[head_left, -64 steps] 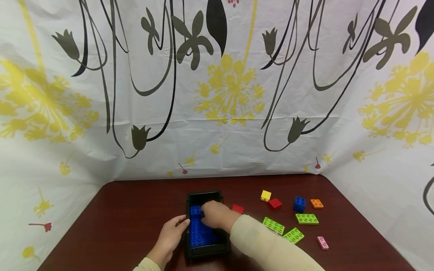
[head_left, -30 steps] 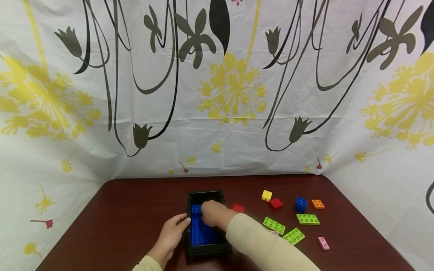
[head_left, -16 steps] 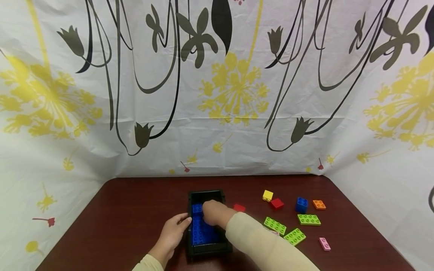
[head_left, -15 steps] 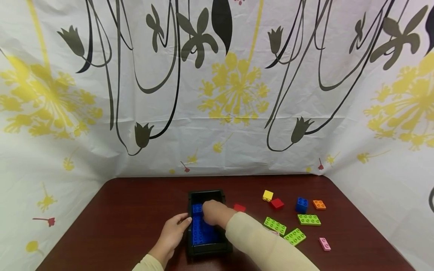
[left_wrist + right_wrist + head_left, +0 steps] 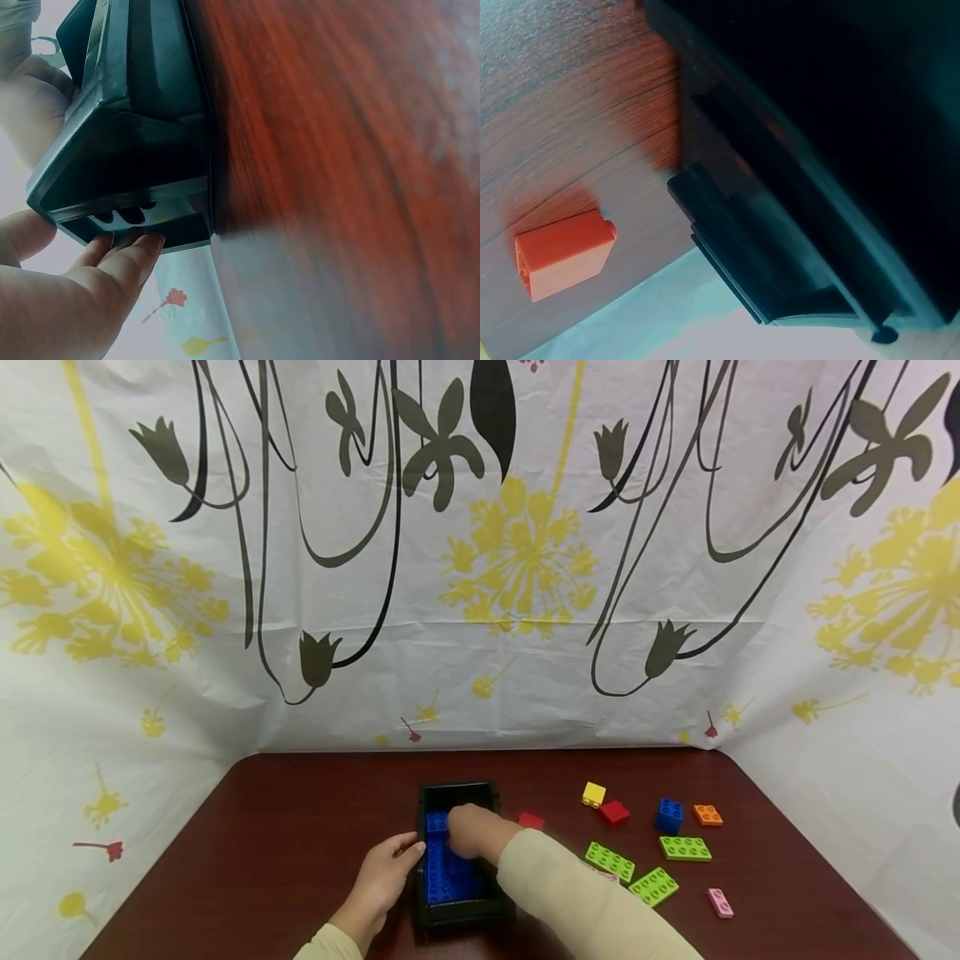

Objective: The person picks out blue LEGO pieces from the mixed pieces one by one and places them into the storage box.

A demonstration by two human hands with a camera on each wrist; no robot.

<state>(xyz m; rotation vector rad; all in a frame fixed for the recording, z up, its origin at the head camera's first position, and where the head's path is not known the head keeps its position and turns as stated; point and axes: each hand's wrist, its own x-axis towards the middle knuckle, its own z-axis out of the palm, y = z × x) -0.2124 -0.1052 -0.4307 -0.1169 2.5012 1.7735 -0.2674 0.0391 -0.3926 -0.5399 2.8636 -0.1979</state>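
A black plastic bin [image 5: 465, 913] stands on the dark red-brown table, with blue studded bricks [image 5: 437, 870] inside. My left hand [image 5: 380, 878] grips the bin's left side, thumb at the rim; the left wrist view has its fingertips [image 5: 150, 244] against the outer wall. Down inside the bin is my right hand [image 5: 474, 831], fingers bent and close over the blue pieces. A small blue brick [image 5: 437, 823] rises just left of it. The right fingertips are hidden, so I cannot tell what they hold. The right wrist view has the bin's dark wall [image 5: 780, 172] close up.
Right of the bin lie a red brick [image 5: 531, 821], another red brick [image 5: 615, 812], a yellow brick [image 5: 593, 794], a blue brick [image 5: 670, 816], an orange brick [image 5: 708, 815], several green bricks [image 5: 686, 848] and a pink brick [image 5: 721, 903]. A patterned white cloth [image 5: 525, 693] surrounds the table.
The whole head view has shifted slightly, mostly to the right. Both hands keep their places at the bin, and the loose bricks lie as before.
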